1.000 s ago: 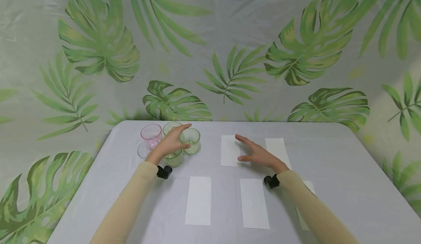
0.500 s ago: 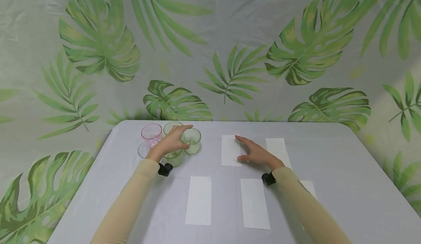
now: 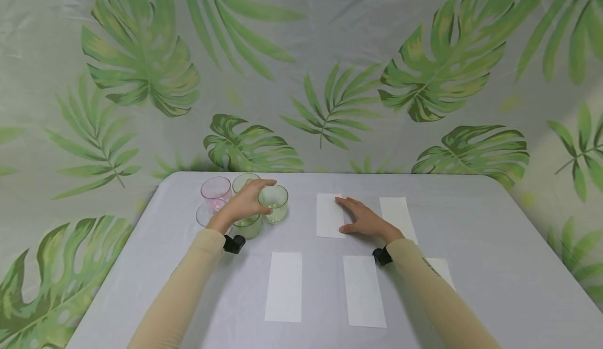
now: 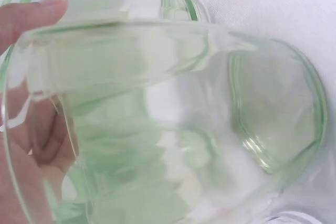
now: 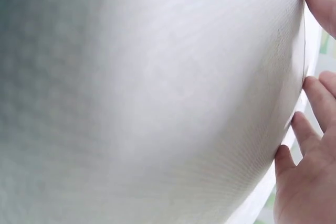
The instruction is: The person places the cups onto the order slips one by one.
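My left hand [image 3: 242, 205] holds a green-tinted glass [image 3: 279, 212] at the right of a glass cluster, thumb on its near side and fingers on its far side. Another green glass [image 3: 247, 229] stands right below this hand, and a third [image 3: 245, 181] stands behind it. In the left wrist view, a large near green glass [image 4: 131, 124] fills the frame; several fingers show blurred through it. My right hand [image 3: 369, 223] rests with spread fingers at the right edge of a white paper card [image 3: 328, 215]. Its fingertips [image 5: 283, 153] touch the white surface in the right wrist view.
A pink-rimmed glass [image 3: 214, 189] and a clear glass [image 3: 203, 215] stand at the cluster's left. More white cards lie on the white tablecloth: front left [image 3: 284, 286], front middle [image 3: 365, 291], back right [image 3: 398, 215], and one partly under the right sleeve [image 3: 441, 270]. A leaf-print curtain [image 3: 330, 103] hangs behind.
My right hand has lowered slightly onto the card and its forearm has shifted a little left. The left hand stays at the green glass, which has moved very slightly toward me.
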`<state>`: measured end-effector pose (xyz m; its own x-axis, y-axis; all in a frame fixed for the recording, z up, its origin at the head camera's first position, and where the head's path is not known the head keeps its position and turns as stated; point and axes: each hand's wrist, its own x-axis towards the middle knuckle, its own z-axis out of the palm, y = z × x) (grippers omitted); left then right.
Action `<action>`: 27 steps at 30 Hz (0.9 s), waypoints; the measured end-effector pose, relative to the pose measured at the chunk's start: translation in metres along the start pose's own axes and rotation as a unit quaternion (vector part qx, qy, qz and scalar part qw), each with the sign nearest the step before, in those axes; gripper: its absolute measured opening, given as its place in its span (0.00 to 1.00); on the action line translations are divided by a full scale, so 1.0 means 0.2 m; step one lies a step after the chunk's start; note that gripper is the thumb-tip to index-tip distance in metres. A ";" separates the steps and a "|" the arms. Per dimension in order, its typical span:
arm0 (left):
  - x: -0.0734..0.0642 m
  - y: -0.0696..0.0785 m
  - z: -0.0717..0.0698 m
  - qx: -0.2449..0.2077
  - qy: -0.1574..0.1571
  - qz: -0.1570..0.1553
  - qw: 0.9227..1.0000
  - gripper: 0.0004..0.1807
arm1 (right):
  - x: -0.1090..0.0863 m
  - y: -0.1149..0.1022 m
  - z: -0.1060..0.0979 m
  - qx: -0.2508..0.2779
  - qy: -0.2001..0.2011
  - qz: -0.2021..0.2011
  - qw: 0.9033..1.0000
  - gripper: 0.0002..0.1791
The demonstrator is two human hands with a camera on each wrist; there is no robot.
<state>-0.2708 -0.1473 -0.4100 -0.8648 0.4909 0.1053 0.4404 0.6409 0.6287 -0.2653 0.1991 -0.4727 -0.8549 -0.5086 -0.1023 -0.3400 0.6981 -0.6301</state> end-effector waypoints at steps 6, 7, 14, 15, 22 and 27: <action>-0.01 0.02 0.00 -0.011 0.009 0.011 1.000 0.39 | 0.00 0.00 0.00 -0.003 -0.001 0.005 1.000 0.47; -0.01 0.02 0.00 -0.014 0.012 0.011 1.000 0.39 | 0.00 0.00 0.00 -0.002 -0.001 0.005 1.000 0.47; 0.00 0.10 0.01 -0.069 0.028 0.029 0.997 0.39 | 0.00 -0.01 0.00 -0.001 -0.003 0.002 1.000 0.46; 0.00 0.11 0.01 -0.074 0.028 0.032 0.996 0.39 | 0.00 -0.01 0.00 -0.004 -0.003 0.001 1.000 0.46; 0.05 0.15 0.06 -0.091 0.024 0.052 0.994 0.39 | 0.00 0.00 0.00 -0.015 -0.002 0.001 1.000 0.47; 0.08 0.17 0.09 -0.100 0.018 0.059 0.993 0.39 | 0.01 0.01 0.01 -0.019 -0.002 0.003 1.000 0.47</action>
<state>-0.2647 -0.1074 -0.4022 -0.8192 0.5328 0.2123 0.4857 0.4475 0.7509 -0.2673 0.1995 -0.4758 -0.8558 -0.5058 -0.1085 -0.3497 0.7202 -0.5992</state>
